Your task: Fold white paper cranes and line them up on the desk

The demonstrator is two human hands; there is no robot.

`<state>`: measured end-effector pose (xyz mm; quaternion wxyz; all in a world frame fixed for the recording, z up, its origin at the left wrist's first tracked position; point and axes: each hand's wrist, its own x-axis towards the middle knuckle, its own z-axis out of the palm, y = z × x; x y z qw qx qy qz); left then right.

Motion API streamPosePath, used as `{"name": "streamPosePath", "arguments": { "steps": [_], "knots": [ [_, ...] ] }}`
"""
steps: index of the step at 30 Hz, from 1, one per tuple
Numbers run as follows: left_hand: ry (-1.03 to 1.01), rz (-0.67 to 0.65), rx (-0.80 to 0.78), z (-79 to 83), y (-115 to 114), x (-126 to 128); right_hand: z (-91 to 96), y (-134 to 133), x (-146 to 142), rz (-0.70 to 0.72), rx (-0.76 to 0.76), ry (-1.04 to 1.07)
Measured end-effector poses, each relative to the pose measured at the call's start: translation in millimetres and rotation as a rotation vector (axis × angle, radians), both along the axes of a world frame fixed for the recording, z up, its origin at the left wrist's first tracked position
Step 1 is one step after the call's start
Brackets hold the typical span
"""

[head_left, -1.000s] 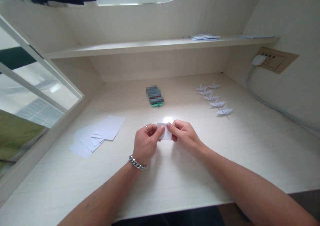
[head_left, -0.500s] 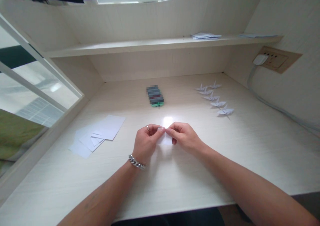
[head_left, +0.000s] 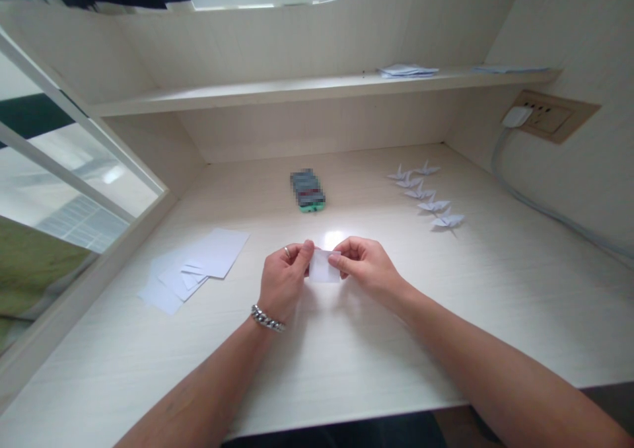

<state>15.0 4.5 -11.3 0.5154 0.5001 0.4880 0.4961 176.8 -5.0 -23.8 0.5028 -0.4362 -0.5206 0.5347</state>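
Observation:
Between my hands is a small white square of paper [head_left: 323,268], held up over the desk near its middle. My left hand [head_left: 283,276], with a ring and a chain bracelet, is closed on the paper's left edge, thumb uppermost. The thumb and fingers of my right hand [head_left: 369,266] pinch its upper right corner. Fingers behind the sheet are partly hidden, and I cannot make out any fold lines. To the left, several loose white sheets [head_left: 222,250] lie overlapping. At the back right stand several folded paper cranes [head_left: 448,220] in a slanting row.
A dark, pixelated object with a green end [head_left: 308,190] lies behind my hands. A shelf [head_left: 277,94] runs across the back, with stacked papers [head_left: 407,71] on it. On the right wall, a white plug [head_left: 516,117] sits in a socket plate, its cable [head_left: 545,215] trailing down.
My left thumb and hand have shifted slightly left, away from my right fingertips. More of the paper's face now shows between the hands.

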Motion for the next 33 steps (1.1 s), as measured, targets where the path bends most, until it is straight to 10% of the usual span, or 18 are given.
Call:
{"name": "streamPosePath", "arguments": {
  "steps": [33],
  "knots": [
    [-0.097, -0.207, 0.027, 6.8, -2.9, -5.2, 12.9, -5.0, 2.5, 0.17, -0.365, 0.247]
  ]
}}
